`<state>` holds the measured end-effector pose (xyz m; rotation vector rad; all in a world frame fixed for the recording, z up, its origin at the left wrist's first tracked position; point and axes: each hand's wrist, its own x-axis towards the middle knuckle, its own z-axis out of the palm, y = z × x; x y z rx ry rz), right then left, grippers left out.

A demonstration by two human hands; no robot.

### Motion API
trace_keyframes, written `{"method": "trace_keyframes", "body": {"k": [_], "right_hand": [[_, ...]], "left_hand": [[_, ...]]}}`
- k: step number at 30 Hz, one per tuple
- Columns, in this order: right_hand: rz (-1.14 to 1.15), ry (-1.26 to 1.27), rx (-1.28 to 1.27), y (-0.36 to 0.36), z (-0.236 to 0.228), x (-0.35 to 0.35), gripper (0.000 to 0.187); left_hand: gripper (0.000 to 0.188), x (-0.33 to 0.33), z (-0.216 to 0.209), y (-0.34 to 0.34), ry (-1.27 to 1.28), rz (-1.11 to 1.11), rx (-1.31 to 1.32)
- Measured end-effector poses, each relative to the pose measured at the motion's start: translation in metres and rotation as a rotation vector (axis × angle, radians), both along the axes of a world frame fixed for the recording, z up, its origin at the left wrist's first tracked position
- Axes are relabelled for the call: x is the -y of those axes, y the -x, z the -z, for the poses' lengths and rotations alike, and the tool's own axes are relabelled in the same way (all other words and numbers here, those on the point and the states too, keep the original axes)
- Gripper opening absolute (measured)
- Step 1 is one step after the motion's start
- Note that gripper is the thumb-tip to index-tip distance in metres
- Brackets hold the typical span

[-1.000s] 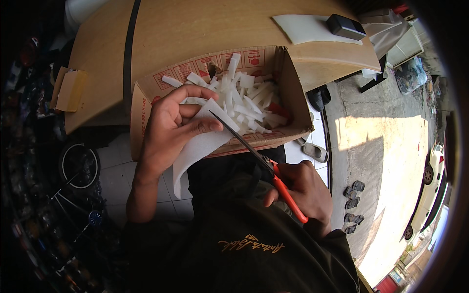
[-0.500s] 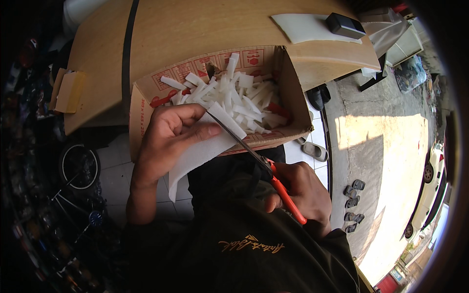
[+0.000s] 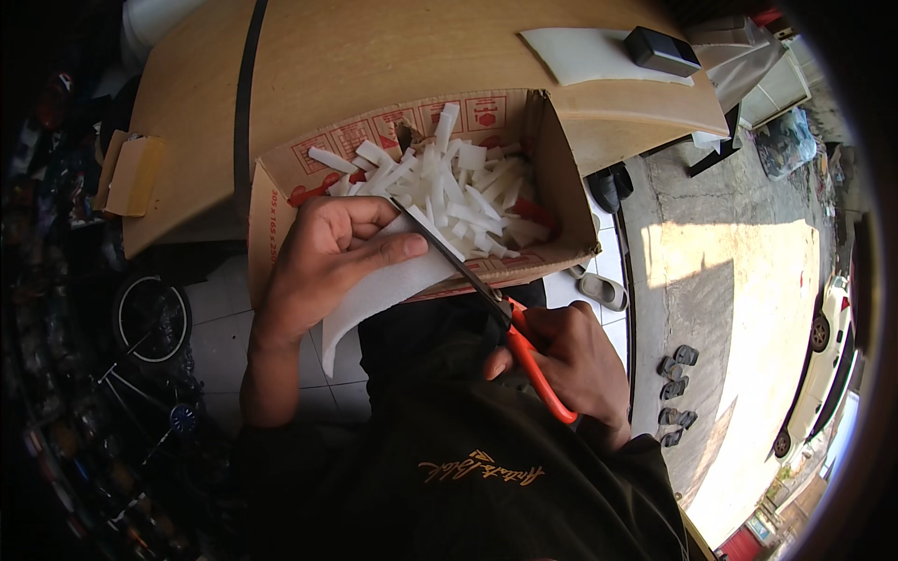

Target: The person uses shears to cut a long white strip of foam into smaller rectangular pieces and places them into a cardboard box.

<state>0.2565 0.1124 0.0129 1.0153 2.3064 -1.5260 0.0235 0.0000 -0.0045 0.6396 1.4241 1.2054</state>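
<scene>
The left hand (image 3: 323, 252) is mostly curled, its thumb and fingertips pinching a thin, flexible white foam sheet (image 3: 385, 290) near the upper end. The right hand (image 3: 571, 360) is wrapped around the handles of a pair of steel-bladed scissors with orange-red plastic handles (image 3: 485, 289). The scissors' long axis runs diagonally: tips away from the person and to the left, close by the left fingertips, handles back to the right. The blades lie along the sheet's upper end (how far apart they are I cannot tell). The sheet's long axis slants from there toward the person and leftward, the lower end curving down to a point.

Both are in front of the near edge of a light brown wooden desk (image 3: 374, 47), over the near side of a topless brown cardboard box with red printing (image 3: 571, 192). White foam strips (image 3: 449, 192) lie heaped in it, pointing every way. By the desk's far right corner, a dark rectangular block (image 3: 662, 51) sits on a flat white foam piece (image 3: 580, 56); a small yellow-and-brown carton (image 3: 136, 178) is at the left edge
</scene>
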Motion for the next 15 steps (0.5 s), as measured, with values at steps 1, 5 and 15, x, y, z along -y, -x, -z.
{"method": "trace_keyframes", "body": {"k": [1,5,15], "right_hand": [[0.008,0.07,0.018,-0.0006,-0.0003,-0.0006,0.064],[-0.108,0.057,-0.015,-0.0024,0.0015,-0.0035,0.072],[-0.134,0.124,-0.107,-0.0042,0.0072,-0.007,0.077]], "left_hand": [[0.018,0.0001,-0.0002,0.0,-0.002,0.003,0.001],[0.016,0.0008,-0.0031,-0.0026,-0.007,-0.012,-0.003],[0.016,-0.0001,-0.0032,-0.0087,-0.043,0.001,-0.024]]}}
